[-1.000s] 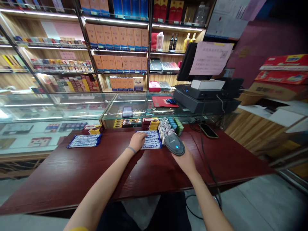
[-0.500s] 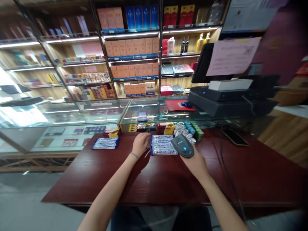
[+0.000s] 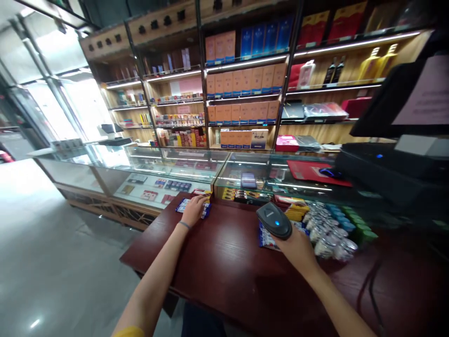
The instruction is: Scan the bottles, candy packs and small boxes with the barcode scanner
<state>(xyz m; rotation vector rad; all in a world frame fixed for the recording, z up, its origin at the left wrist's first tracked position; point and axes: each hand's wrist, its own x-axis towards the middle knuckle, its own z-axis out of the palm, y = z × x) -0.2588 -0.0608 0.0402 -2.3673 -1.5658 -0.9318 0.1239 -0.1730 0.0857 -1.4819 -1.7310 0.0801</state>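
My left hand [image 3: 194, 210] is over the small pile of blue-and-white snack packets [image 3: 182, 206] at the table's far left corner. Its fingers stretch toward a few red-and-yellow packets [image 3: 202, 192] just behind; I see nothing gripped in them. My right hand [image 3: 298, 248] is wrapped round a dark barcode scanner [image 3: 274, 221], whose blue light is on. Below the scanner, partly hidden by it, lie more blue-and-white snack packets [image 3: 267, 240]. Behind them is a stack of red-and-yellow packets [image 3: 296, 209].
Right of the scanner stand several silver-topped jars [image 3: 326, 243], with blue and green cans [image 3: 361, 229] beside them. A glass display counter [image 3: 168, 164] borders the table's [image 3: 217, 267] far side. A monitor [image 3: 386, 98] stands at right, near a red mat [image 3: 298, 172] with a mouse.
My left hand has moved left from the middle packets to the left pile. My right hand still holds the scanner over the middle packets. The view has turned to the left.
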